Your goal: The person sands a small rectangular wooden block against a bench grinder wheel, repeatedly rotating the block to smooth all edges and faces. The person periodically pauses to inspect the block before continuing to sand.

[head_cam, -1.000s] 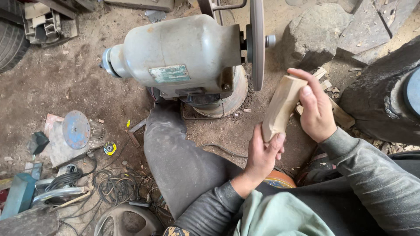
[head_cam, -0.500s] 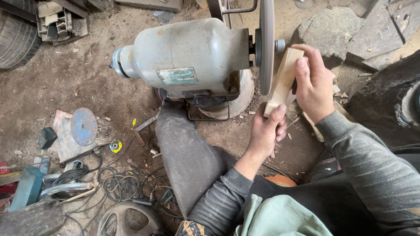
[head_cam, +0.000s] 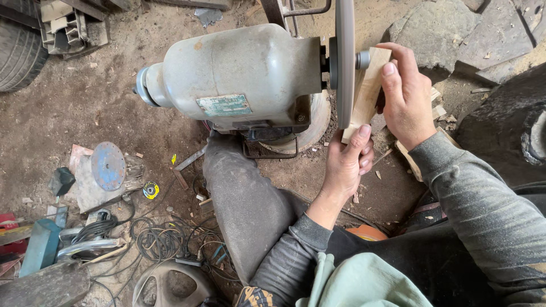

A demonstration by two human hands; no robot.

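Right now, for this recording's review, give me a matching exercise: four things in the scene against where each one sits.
Things:
1. wood block
2. blue disc
3. tyre
4. cable tangle

Places:
A. upper left corner
B. on the ground below the bent knee's left
C. held by both hands against the grinder's disc
D. lying on a flat plate left of the grinder

Pairs: 1-C, 2-D, 3-A, 4-B

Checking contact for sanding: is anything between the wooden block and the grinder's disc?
Nothing visible. The wooden block, held by the left hand and right hand, sits right against the disc.
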